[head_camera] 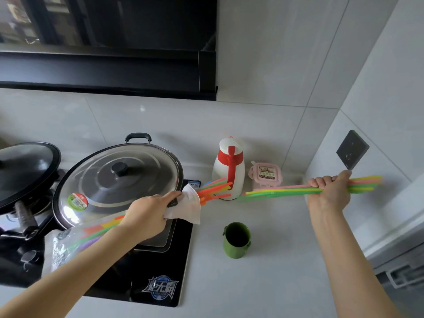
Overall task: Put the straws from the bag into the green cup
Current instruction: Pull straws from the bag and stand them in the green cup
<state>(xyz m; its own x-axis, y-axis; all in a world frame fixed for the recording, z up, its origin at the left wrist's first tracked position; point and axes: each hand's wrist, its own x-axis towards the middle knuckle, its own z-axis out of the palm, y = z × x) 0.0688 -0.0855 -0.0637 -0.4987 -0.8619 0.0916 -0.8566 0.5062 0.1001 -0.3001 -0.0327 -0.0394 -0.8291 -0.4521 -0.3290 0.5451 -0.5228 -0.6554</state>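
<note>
at the far left a dark glass lid [25, 171] is seen over a black pan on the stove [160, 283], and beside it a large steel lid [119, 177] with a black knob covers a wok. in front of these, a clear plastic bag [62, 246] is held slanting over the stove, its closed end low at the left and its mouth raised toward the right. the bag is gripped near its mouth by the left hand [149, 214], whose fingers are curled shut around the crumpled white plastic. a bundle of orange, green and pink straws [215, 189] is seen sticking out of the bag's mouth, pointing right, while more coloured lengths show through the plastic below the forearm.

to the right of the stove, on the pale table [275, 271], a green cup [237, 239] stands upright with its mouth open; its inside is dark and what it holds cannot be told. it lies between the two forearms, below and apart from both bundles. behind it, near the wall, a white jug [228, 168] with a red collar and handle is set, and just beside that a small pink box [266, 175].

further right, a second bundle of green, yellow and pink straws [286, 191] is held roughly level above the table. it is clasped in the right hand [330, 191], closed in a fist around it, with ends projecting on both sides. a dark wall socket [352, 149] is fixed above that hand.
</note>
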